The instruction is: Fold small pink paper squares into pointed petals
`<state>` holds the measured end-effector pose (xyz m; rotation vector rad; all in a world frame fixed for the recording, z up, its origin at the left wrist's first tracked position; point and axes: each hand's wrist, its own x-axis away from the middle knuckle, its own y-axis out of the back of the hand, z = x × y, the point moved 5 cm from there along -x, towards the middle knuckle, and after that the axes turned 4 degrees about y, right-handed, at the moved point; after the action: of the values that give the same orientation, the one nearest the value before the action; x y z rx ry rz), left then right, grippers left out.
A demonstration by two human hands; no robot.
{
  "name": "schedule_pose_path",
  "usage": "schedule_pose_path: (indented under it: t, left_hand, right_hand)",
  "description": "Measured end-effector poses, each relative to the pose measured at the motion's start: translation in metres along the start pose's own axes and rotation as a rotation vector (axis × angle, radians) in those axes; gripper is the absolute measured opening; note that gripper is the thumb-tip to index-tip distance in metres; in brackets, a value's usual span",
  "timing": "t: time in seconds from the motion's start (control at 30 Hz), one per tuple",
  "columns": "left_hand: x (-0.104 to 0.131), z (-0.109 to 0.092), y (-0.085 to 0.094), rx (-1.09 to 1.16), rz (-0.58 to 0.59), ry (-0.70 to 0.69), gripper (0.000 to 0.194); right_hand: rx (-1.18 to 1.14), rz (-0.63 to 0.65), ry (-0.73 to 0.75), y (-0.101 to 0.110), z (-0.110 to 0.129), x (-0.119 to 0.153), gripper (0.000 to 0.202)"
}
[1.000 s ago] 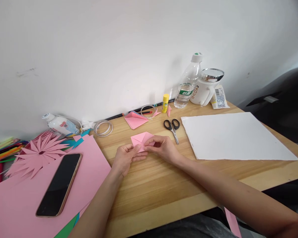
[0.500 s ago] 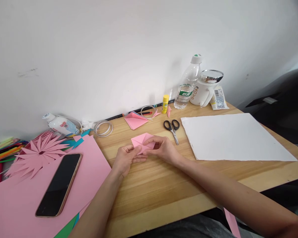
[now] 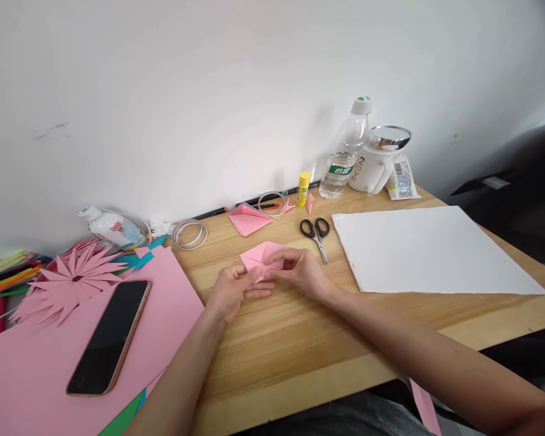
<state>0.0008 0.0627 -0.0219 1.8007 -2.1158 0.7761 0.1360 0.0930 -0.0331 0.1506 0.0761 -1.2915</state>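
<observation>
A small creased pink paper (image 3: pixel 260 254) is held between both hands above the wooden table (image 3: pixel 272 351). My left hand (image 3: pixel 236 289) grips its lower left part, thumb on top and fingers beneath. My right hand (image 3: pixel 300 272) pinches its right side with thumb and forefinger, and covers part of it. Just beyond the hands lies a stack of folded pink paper (image 3: pixel 249 221). Black-handled scissors (image 3: pixel 317 236) rest to the right of it, blades toward me. A yellow glue stick (image 3: pixel 303 189) stands by the wall.
At the left, a phone (image 3: pixel 109 339) lies on large pink sheets (image 3: pixel 172 303), near a pink paper flower (image 3: pixel 77 275) and a white bottle (image 3: pixel 111 227). At the right are a white board (image 3: pixel 436 251), a water bottle (image 3: pixel 343 157) and a mug (image 3: pixel 372 166).
The fingers of both hands have shifted slightly on the pink paper, and its lower edge looks a little more folded in. The view has moved very slightly.
</observation>
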Motion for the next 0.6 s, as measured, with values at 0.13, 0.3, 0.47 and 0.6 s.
schedule_pose_path:
  t: [0.13, 0.3, 0.47, 0.6]
  left_hand:
    - [-0.0005, 0.0000, 0.0002, -0.015, -0.001, 0.001, 0.025]
    - [-0.0016, 0.0013, 0.0018, -0.047, 0.005, -0.002, 0.027]
    - [-0.0017, 0.0020, 0.0016, -0.053, 0.015, 0.001, 0.027]
    - [-0.0016, 0.0010, 0.0006, -0.043, 0.023, 0.002, 0.028]
  right_hand:
    - [-0.013, 0.016, -0.003, -0.0012, -0.0022, 0.0002, 0.028]
    - [-0.050, 0.021, -0.014, -0.0017, -0.0023, 0.0001, 0.027]
    - [-0.118, 0.021, -0.046, -0.0023, 0.0001, -0.0002, 0.025]
    - [-0.135, 0.020, -0.067, -0.0023, -0.0012, -0.0006, 0.029]
